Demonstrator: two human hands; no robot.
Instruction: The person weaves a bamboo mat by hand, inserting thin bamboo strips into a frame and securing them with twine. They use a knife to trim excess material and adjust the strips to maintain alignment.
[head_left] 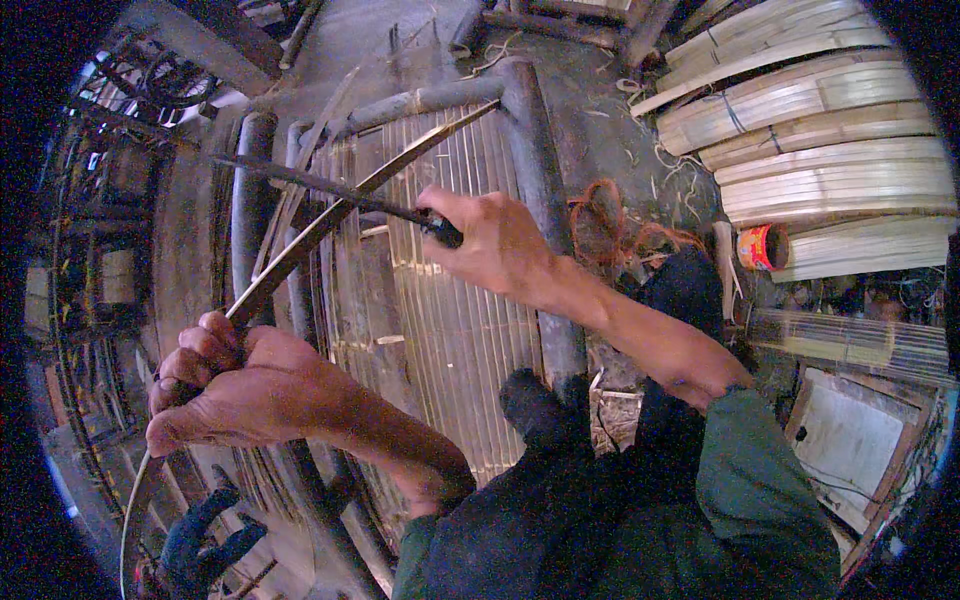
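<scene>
My left hand (230,385) is closed in a fist around a long, narrow bamboo strip (430,143). One end of the strip slants up to the far right, and the other curves down below the fist. In my right hand (490,240) is the dark handle of a long knife (300,180), its thin blade pointing to the far left. Blade and strip cross between my hands; whether the edge bites into the strip I cannot tell. Under both lies a bench (440,300) of bamboo slats in a frame of thick poles.
Bundles of pale split bamboo (800,120) are stacked at the right, beside a red can (762,247). Orange cord (600,215) lies on the floor near the bench. A framed white panel (850,435) is at the lower right. A dark glove-like shape (205,540) shows at the lower left.
</scene>
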